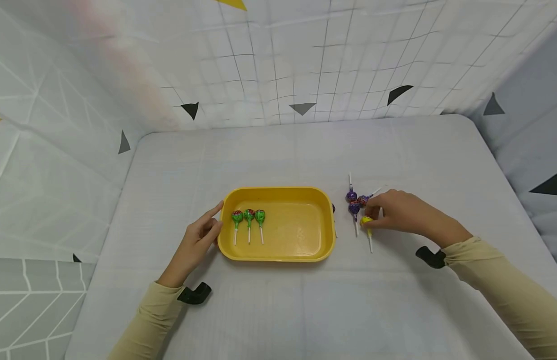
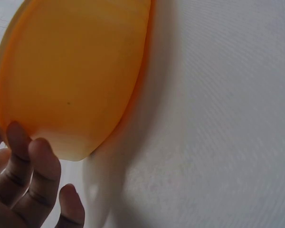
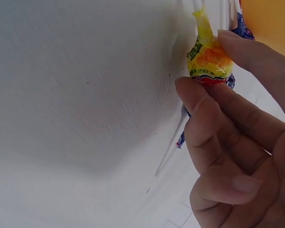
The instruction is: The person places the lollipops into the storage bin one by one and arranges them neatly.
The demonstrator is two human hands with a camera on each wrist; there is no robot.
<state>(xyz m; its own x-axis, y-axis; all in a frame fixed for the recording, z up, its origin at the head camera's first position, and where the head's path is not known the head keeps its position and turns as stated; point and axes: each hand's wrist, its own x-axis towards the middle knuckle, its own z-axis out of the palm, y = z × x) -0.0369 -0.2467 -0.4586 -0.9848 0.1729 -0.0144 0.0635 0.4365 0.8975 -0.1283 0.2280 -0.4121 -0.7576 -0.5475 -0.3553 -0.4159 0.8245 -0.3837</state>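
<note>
A yellow-wrapped lollipop [image 3: 210, 59] is pinched between the thumb and fingers of my right hand [image 1: 395, 212], its white stick pointing toward the front of the table. Beside those fingers, several purple-wrapped lollipops [image 1: 354, 207] lie in a cluster. My left hand [image 1: 198, 242] is at the left end of a yellow tray [image 1: 278, 259], with fingertips against its outer side. In the left wrist view the tray's wall [image 2: 71, 80] rises over the fingers [image 2: 45, 161]. Three green-wrapped lollipops [image 1: 248, 215] lie side by side in the tray's left part, sticks toward the front.
A white cloth covers the table [image 1: 296, 305]. Another dark-wrapped lollipop [image 1: 334, 208] shows partly behind the tray's right rim. Patterned fabric [image 1: 278, 65] hangs behind the table and along its sides.
</note>
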